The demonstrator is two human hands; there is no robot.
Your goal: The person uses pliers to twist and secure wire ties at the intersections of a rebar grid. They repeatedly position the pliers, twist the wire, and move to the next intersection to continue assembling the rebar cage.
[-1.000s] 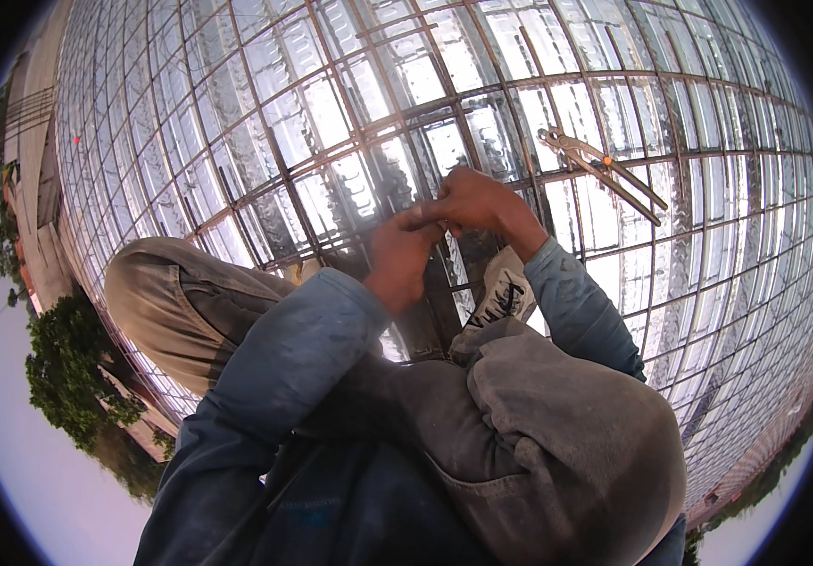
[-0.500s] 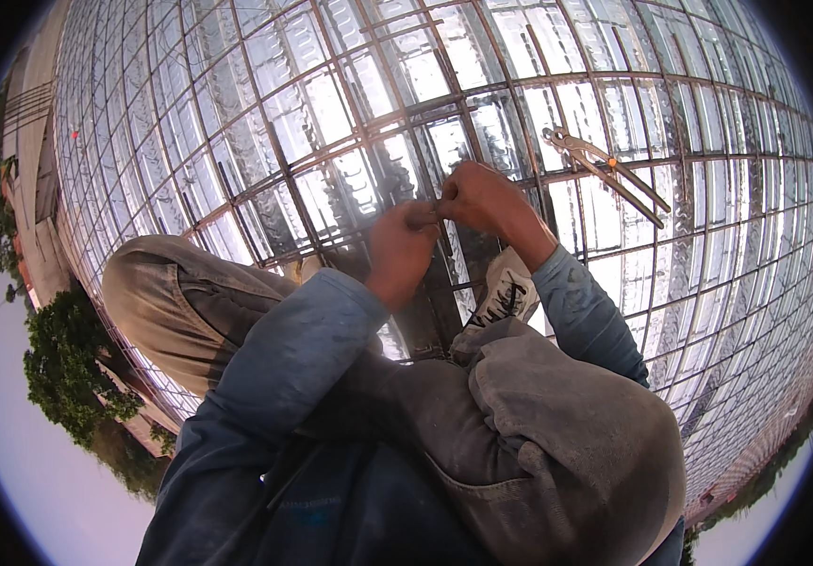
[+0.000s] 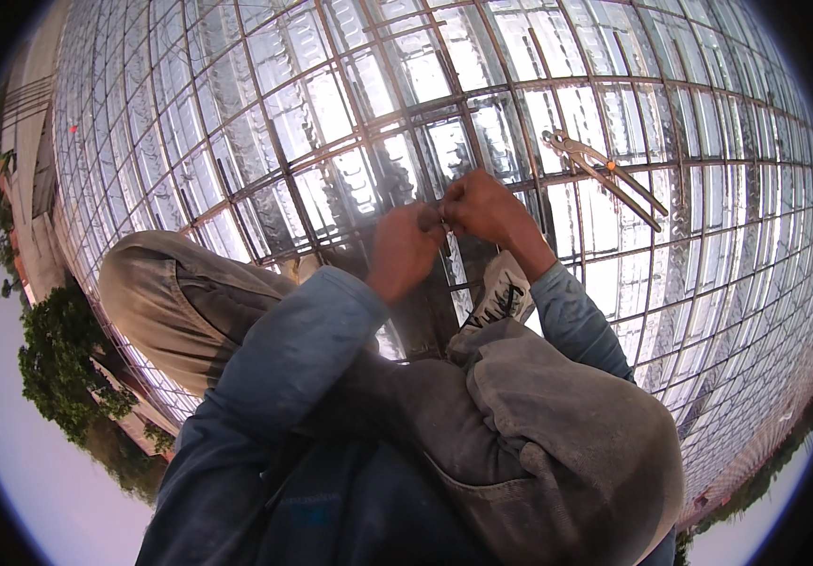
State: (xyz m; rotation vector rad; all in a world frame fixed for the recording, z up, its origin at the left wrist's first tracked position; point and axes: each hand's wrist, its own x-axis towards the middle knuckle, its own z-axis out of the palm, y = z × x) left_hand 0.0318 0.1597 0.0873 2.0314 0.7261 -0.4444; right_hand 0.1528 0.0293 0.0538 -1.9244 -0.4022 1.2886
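Note:
My left hand and my right hand meet above the rebar grid, in front of my knees. Both are closed, thumbs and fingertips pinched close together. Whatever lies between the fingertips is too small and too hidden to name. To the right of my right hand, a pair of pincers rests on the bars, its long handles spread slightly and pointing toward the lower right. Beneath the bars shows shiny ribbed metal decking.
My shoe stands on the grid just below my right hand. The crossing bars stretch out on all sides over the decking. A concrete edge and a green tree lie beyond the deck at the left.
My right hand has shifted slightly down, its fingertips still close to those of my left. The left hand has barely moved. The pincers lie where they were.

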